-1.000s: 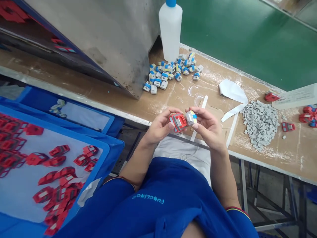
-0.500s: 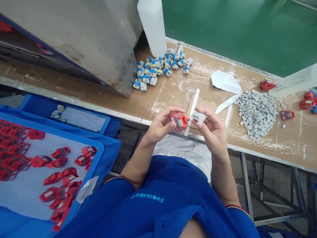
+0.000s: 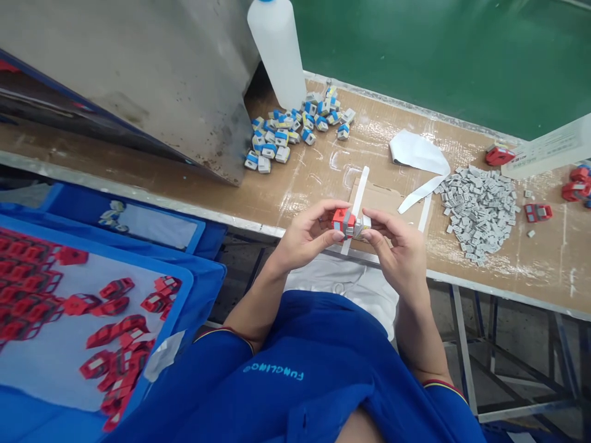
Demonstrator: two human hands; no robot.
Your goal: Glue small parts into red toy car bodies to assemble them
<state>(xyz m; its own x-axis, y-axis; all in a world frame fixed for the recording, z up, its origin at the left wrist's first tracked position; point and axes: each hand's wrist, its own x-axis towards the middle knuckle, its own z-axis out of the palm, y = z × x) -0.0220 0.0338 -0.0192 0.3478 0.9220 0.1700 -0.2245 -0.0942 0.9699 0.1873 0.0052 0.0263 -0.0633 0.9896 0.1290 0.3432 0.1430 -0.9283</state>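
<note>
My left hand (image 3: 307,237) grips a red plastic housing (image 3: 343,221) between thumb and fingers. My right hand (image 3: 397,246) holds a small white plastic block (image 3: 363,226) pressed against the housing's side, and the two pieces touch. My fingers hide most of the block. Beneath my hands lies a piece of cardboard (image 3: 373,200) on the workbench (image 3: 318,178), with a white paper strip (image 3: 357,197) across it.
On the bench stand a heap of blue-and-white plastic blocks (image 3: 286,132), a white plastic bottle (image 3: 272,52), grey small parts (image 3: 478,215) and red pieces (image 3: 575,191). A blue tray of red housings (image 3: 92,326) sits at the lower left. A steel panel (image 3: 138,67) rises at the back left.
My hands have moved closer together. The white block has gone from a short gap beside the red housing to pressing against it.
</note>
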